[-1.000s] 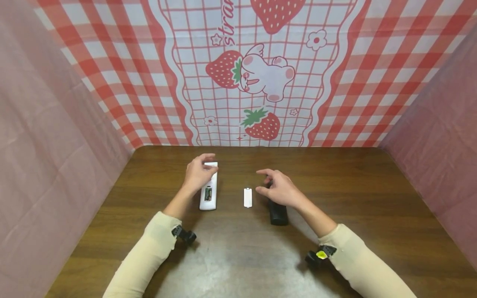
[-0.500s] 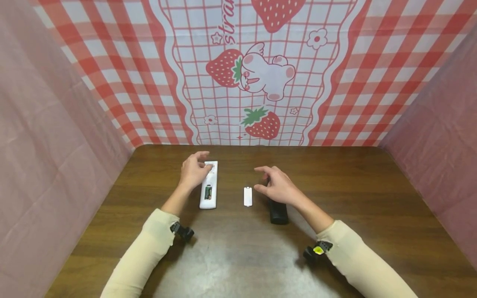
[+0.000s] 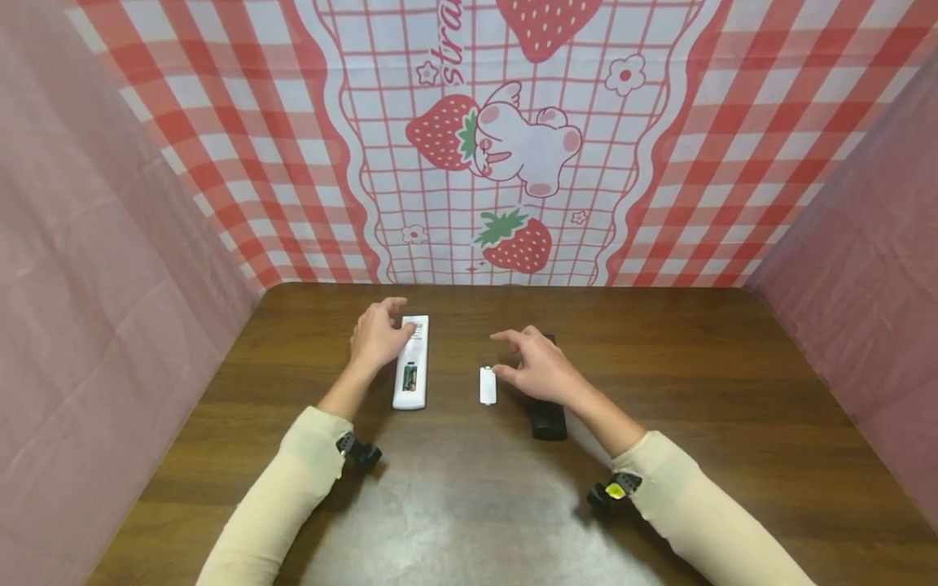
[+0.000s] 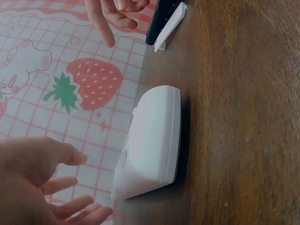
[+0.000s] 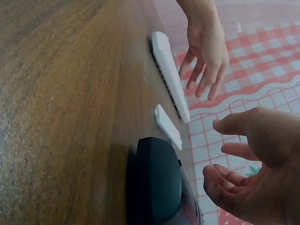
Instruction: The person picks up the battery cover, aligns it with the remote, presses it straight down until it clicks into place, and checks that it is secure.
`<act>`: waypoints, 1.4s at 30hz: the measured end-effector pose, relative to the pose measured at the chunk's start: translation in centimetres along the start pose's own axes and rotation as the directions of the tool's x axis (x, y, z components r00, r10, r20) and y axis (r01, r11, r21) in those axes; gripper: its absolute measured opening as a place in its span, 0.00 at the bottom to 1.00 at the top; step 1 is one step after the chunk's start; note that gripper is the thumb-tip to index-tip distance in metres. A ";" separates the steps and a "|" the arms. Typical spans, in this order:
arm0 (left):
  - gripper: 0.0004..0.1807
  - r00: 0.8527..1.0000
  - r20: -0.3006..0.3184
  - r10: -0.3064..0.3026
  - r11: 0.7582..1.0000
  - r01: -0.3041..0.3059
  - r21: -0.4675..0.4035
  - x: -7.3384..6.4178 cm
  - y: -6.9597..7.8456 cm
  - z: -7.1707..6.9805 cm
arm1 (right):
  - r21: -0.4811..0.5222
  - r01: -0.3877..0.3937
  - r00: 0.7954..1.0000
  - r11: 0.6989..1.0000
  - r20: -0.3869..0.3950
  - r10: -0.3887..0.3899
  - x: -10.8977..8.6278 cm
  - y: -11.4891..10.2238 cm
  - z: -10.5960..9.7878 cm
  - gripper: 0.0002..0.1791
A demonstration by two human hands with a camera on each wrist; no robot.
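A white remote control (image 3: 409, 399) lies back side up, its battery compartment (image 3: 410, 377) uncovered and showing dark and green inside. My left hand (image 3: 376, 335) hovers beside and partly over its far end; the left wrist view shows that hand (image 4: 42, 183) apart from the remote (image 4: 154, 136), fingers loosely bent, holding nothing. To the right lies a small white battery cover (image 3: 488, 389). Just past its right side hovers my right hand (image 3: 541, 368), holding nothing, above a black remote control (image 3: 548, 423) that it partly hides. In the right wrist view, thumb and fingers are spread apart (image 5: 262, 164).
Everything rests on a brown wooden table (image 3: 469, 496). A red and white strawberry-print cloth (image 3: 513, 163) hangs along its back edge. Pink cloths (image 3: 865, 244) hang at both sides.
My left hand has shifted left, showing more of the white remote's far end. The right hand has edged left towards the battery cover. The remotes and the cover stay in place.
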State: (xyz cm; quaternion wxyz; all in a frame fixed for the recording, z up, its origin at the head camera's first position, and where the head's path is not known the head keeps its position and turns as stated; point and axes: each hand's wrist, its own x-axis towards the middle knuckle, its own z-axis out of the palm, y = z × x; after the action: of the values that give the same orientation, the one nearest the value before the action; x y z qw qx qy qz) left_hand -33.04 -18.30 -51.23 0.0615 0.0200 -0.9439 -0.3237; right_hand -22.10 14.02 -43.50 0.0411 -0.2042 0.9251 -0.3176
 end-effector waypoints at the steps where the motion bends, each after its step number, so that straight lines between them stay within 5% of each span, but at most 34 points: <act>1: 0.35 1.000 0.005 -0.002 1.000 0.002 0.008 -0.1 0.1 0.0 | -0.011 0.019 1.000 1.000 -0.013 -0.019 0.2 0.7 0.4 0.31; 7: 0.37 1.000 0.016 -0.018 0.999 0.017 0.048 -0.2 0.5 0.2 | -0.085 0.105 0.993 0.991 -0.041 -0.109 2.6 6.2 3.7 0.32; 11: 0.37 1.000 0.000 0.008 0.999 -0.008 0.042 -0.4 0.5 0.4 | -0.139 0.104 0.992 0.985 -0.051 -0.112 3.7 7.6 5.0 0.30; 19: 0.39 1.000 0.002 0.031 0.999 -0.031 0.025 -0.6 0.7 0.5 | -0.158 0.087 0.994 0.984 -0.053 -0.096 3.8 6.9 5.5 0.27; 29: 0.43 0.996 0.063 -0.059 0.996 0.055 0.073 -1.0 1.7 0.2 | -0.177 0.070 0.997 0.982 -0.029 -0.077 3.6 6.2 5.7 0.23; 42: 0.49 0.984 0.158 -0.087 0.990 0.067 0.127 -0.4 1.0 0.1 | -0.194 0.089 0.996 0.977 0.016 -0.088 3.4 5.7 5.7 0.22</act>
State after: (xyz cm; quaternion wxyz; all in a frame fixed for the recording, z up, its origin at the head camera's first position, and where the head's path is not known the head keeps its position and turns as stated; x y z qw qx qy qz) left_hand -32.67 -17.36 -50.73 -0.0299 0.0334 -0.9622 -0.2685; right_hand -26.03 13.44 -51.29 0.0100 -0.2494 0.9414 -0.2267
